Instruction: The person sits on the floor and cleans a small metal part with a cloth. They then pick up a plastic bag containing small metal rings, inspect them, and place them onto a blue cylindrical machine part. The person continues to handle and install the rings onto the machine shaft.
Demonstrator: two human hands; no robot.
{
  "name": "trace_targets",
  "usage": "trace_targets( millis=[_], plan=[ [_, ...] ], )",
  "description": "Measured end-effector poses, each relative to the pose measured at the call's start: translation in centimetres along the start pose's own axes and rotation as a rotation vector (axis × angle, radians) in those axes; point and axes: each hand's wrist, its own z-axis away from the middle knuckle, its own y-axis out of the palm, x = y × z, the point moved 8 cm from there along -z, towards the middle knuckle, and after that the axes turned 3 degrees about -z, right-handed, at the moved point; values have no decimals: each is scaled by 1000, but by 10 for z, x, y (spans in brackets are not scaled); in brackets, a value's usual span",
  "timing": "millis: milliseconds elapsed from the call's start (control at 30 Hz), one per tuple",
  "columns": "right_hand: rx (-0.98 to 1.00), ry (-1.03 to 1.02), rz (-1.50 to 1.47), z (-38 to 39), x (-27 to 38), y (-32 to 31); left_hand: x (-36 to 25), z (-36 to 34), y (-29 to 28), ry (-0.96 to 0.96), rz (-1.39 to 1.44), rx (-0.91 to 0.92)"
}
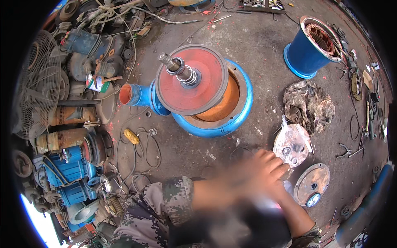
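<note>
My left hand (pixel 268 165) crosses in front of me at the lower centre, its fingers bent and close together. What they close on, if anything, is hidden. My right hand (pixel 278 189) meets it from the lower right, with its fingers covered and blurred. Just beyond the hands lies a pale round plate (pixel 291 144) with clear plastic film on it. A bolt-holed metal disc (pixel 312 182) lies to the right of them. Farther off, a red disc (pixel 202 93) with an upright shaft (pixel 169 62) and a spring leans over the open top of a blue pump casing (pixel 219 131).
A blue motor housing (pixel 308 53) with copper windings stands at the far right. Crumpled dirty plastic (pixel 308 105) lies nearer. Old motors, pump parts and a fan guard (pixel 39 82) crowd the left. Cable (pixel 155 153) loops over the floor; pliers (pixel 344 151) and other tools lie right.
</note>
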Motion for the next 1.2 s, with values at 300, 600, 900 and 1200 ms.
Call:
trace_targets(
  millis=[300,600,900,1200],
  plan=[
    [-11,342,-185,52,40,48,-10,89,-10,-599,105,-188],
    [79,273,-506,148,96,19,-55,140,-104,-1073,640,-324],
    [-144,992,-1031,21,165,-85,-8,196,-84,-1588,1394,-694],
    [-180,1003,-999,-213,213,-164,99,113,-196,-1656,2009,-769]
  ],
)
